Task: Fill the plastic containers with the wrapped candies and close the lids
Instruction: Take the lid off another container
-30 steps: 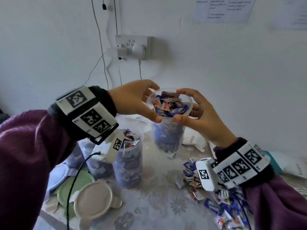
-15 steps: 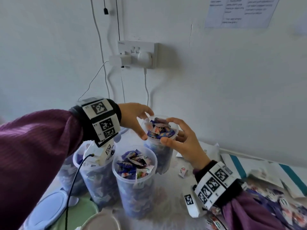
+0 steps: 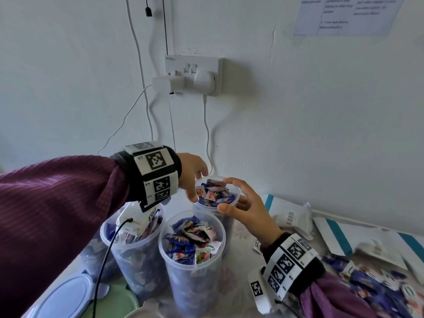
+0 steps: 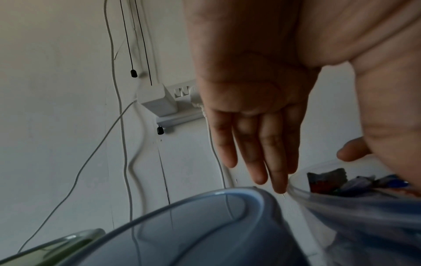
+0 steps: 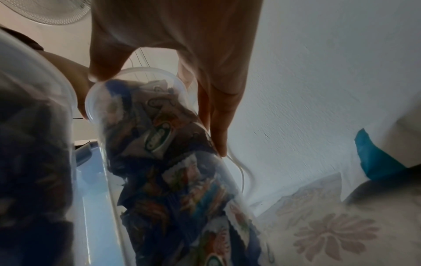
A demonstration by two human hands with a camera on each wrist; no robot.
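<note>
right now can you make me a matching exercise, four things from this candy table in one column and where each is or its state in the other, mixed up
Things
1. back container
2. front container
3. blue lid
4. loose candies

Places or states
A. flat on the table, far left
B. between both hands, by the wall
C. nearest the camera, open and full
D. scattered on the table, far right

Pairs: 1-B, 2-C, 3-A, 4-D

Three tubs stand low in the middle of the head view. The back tub (image 3: 216, 204) sits by the wall, between the left hand (image 3: 192, 174) and right hand (image 3: 249, 211). The middle tub (image 3: 192, 260) stands before it. The left tub (image 3: 132, 253) is beside that. Candies (image 3: 378, 292) lie at lower right, lids (image 3: 68, 299) at lower left.
</note>
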